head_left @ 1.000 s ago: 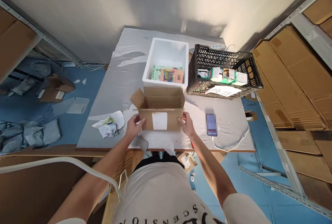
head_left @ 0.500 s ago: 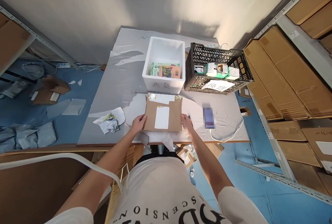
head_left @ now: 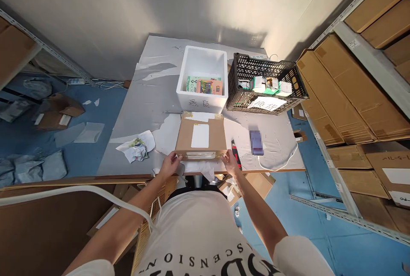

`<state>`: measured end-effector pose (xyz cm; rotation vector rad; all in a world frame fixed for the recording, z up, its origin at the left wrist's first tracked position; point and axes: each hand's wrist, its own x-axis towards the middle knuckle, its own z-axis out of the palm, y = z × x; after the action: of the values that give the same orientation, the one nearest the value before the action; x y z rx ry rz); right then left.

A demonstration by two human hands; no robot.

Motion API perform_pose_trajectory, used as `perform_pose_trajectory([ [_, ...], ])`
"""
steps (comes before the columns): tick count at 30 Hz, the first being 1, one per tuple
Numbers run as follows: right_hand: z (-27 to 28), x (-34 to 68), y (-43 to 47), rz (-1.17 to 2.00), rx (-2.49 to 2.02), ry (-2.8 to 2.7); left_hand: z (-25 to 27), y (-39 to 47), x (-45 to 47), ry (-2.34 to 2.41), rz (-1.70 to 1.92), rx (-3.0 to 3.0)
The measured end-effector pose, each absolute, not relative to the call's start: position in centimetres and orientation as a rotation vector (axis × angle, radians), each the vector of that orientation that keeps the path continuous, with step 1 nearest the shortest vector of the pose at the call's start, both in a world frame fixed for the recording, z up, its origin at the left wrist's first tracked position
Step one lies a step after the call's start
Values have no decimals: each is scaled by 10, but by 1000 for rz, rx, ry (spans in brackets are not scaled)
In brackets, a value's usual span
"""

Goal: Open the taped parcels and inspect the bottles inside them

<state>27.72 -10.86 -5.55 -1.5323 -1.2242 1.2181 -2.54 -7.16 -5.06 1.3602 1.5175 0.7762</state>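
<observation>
A flat brown cardboard box [head_left: 185, 133] with a white label [head_left: 200, 135] lies before me near the table's front edge, its near side lifted so that the taped front face shows. At its near left corner my left hand [head_left: 171, 164] grips the edge. My right hand [head_left: 229, 161] holds the near right corner, fingers closed on the cardboard. Just beyond that hand lies a red and black utility knife [head_left: 235, 152]. Behind the box stands a white foam box [head_left: 202, 100] with green and orange printed packets inside.
A black plastic crate [head_left: 235, 92] holding small cartons stands at the back right. A phone [head_left: 256, 142] with a white cable lies on the right, crumpled paper [head_left: 138, 148] on the left. Shelves of cardboard boxes [head_left: 358, 88] rise on the right.
The near side of the cardboard box has tilted up, bringing its front face into view. Both hands have slid down to its near corners. The utility knife now shows fully.
</observation>
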Motion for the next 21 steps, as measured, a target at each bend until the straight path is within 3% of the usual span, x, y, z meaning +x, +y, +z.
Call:
perform_pose_trajectory([
  [5,-5,276,-95,932,-1689,-1331,0,-62,-19,1770,842,1394],
  [10,34,267,-80,845,-2025,-1360,34,-44,-14,1969,605,1456],
  [16,45,264,-66,848,-2145,-1440,35,-38,-18,2018,539,1486],
  [21,15,262,-80,955,-2189,-1509,11,-60,-11,1910,410,1557],
])
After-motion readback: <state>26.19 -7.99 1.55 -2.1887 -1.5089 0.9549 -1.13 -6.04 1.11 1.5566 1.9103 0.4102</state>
